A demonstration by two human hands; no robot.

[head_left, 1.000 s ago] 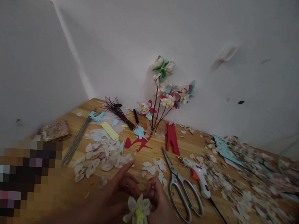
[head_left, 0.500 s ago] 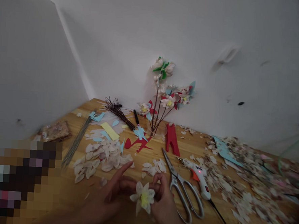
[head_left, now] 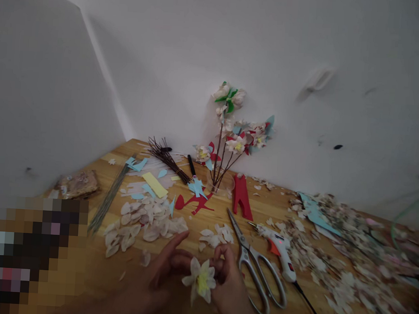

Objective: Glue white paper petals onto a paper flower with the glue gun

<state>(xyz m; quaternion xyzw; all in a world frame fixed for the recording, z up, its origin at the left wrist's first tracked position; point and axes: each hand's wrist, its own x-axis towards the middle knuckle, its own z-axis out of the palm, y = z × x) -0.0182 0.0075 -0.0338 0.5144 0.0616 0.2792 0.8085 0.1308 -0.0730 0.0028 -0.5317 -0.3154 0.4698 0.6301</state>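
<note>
A handmade flower point(head_left: 201, 280) with white petals and a yellow centre faces me, low in the middle of the head view. My right hand point(head_left: 228, 281) pinches it from behind at its right side, finger and thumb bent together; the exact grip point is hidden. On the other side my left hand point(head_left: 163, 270) has its fingers apart, one raised, and the others reach behind the petals. Whether they touch the flower I cannot tell. Just beyond the hands lie a small group of loose pale petals point(head_left: 217, 235) and a larger petal pile point(head_left: 152, 217).
Large scissors point(head_left: 255, 269) and a white glue gun point(head_left: 280, 251) with a cord lie to the right. More petals point(head_left: 350, 289) spread beyond. Finished flowers point(head_left: 237, 142) stand against the wall. Brown stems point(head_left: 170, 161), wires point(head_left: 111, 196) and red felt scraps point(head_left: 241, 197) lie behind.
Almost nothing moves. The view shifts very slightly, and the flower tilts a little between my hands, its petals turning slightly.
</note>
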